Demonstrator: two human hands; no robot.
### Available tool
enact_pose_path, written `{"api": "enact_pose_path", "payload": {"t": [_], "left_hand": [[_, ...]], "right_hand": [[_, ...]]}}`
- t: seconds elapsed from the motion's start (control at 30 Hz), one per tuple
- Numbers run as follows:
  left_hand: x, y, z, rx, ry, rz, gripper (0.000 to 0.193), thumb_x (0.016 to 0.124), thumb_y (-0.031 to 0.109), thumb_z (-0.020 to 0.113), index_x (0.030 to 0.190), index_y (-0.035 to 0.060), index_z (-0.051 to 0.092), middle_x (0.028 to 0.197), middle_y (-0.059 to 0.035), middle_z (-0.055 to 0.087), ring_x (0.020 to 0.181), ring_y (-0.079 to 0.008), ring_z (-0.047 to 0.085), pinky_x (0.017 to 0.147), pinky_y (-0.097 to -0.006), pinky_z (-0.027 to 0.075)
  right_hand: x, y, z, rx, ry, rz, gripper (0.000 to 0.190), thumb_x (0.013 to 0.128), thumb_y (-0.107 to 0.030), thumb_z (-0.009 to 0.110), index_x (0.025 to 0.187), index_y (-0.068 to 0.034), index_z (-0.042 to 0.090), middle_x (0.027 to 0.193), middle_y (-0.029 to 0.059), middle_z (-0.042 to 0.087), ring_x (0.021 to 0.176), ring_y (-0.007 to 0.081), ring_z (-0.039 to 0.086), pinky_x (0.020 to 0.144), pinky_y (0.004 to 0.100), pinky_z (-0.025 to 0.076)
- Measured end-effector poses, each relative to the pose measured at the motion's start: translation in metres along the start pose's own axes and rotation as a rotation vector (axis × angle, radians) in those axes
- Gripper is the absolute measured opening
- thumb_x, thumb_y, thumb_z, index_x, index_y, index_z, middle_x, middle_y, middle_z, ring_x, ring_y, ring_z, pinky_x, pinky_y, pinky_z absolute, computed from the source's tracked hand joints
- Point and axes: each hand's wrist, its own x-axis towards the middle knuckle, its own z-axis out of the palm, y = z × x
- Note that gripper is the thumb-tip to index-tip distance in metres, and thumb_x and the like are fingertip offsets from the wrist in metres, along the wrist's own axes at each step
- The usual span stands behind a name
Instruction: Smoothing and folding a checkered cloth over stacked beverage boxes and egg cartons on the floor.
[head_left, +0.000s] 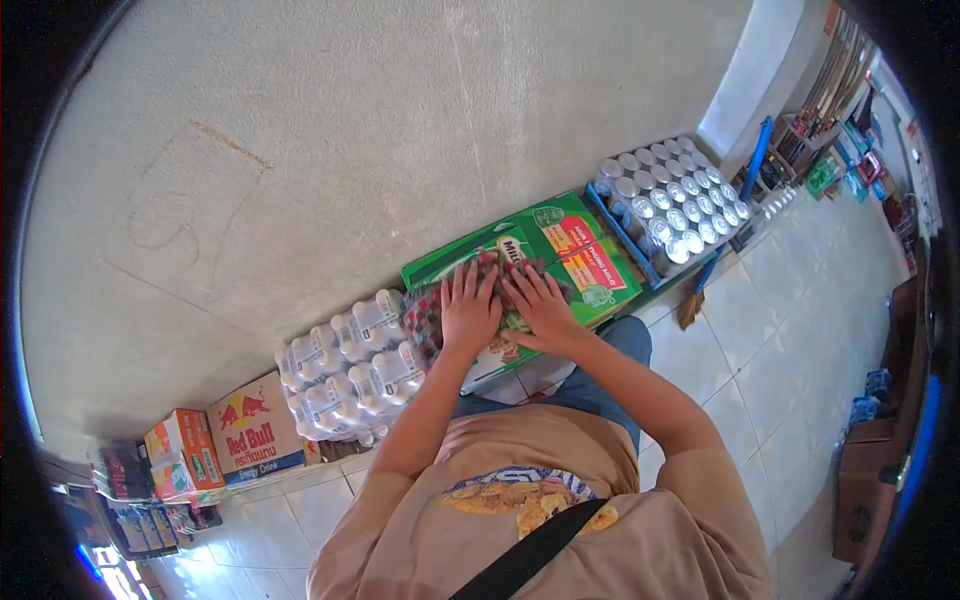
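My left hand (469, 311) lies flat, palm down, on a dark bundle (426, 319) patterned in red and grey. It looks like plastic wrap or thin cloth; which one I cannot tell. Beside it, my right hand (549, 313) presses on the bundle's right part with its fingers spread. Both palms hide much of the bundle. Under it is a green Milo carton (622, 289), its right part uncovered and bearing printed writing. Shrink-wrapped white-capped bottles (352, 367) stand against the left side of the bundle.
Wrapped cans (675, 195) in a blue tray adjoin the carton on the right. Further left are a Red Bull carton (251, 431) and an orange carton (184, 457). A plain wall (337, 150) rises behind the row. A broom head (691, 309) touches the tiled floor (750, 375).
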Motion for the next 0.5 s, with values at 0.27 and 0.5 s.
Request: {"api": "enact_pose_path", "payload": {"t": [0.27,0.5], "left_hand": [[-0.022,0.045,-0.008,-0.052,-0.154,0.190,0.063,0.093,0.041,0.050,0.149,0.0144,0.038,0.155,-0.0140,0.034,0.145,-0.0342,0.027,0.116,-0.0577,0.020],[0.069,0.083,0.048,-0.080,-0.106,0.093,0.067,0.092,0.033,0.047,0.150,0.0037,0.030,0.158,-0.0157,0.026,0.146,-0.0353,0.024,0.117,-0.0579,0.017]], "right_hand": [[-0.053,0.045,-0.041,0.116,-0.114,-0.078,0.076,0.092,-0.058,0.050,0.151,-0.013,0.034,0.157,0.0134,0.030,0.146,0.0368,0.023,0.118,0.0536,0.013],[-0.008,0.112,-0.004,-0.010,0.054,0.136,0.058,0.098,-0.044,0.044,0.145,-0.010,0.042,0.155,0.0130,0.034,0.144,0.0395,0.026,0.116,0.0564,0.019]]}}
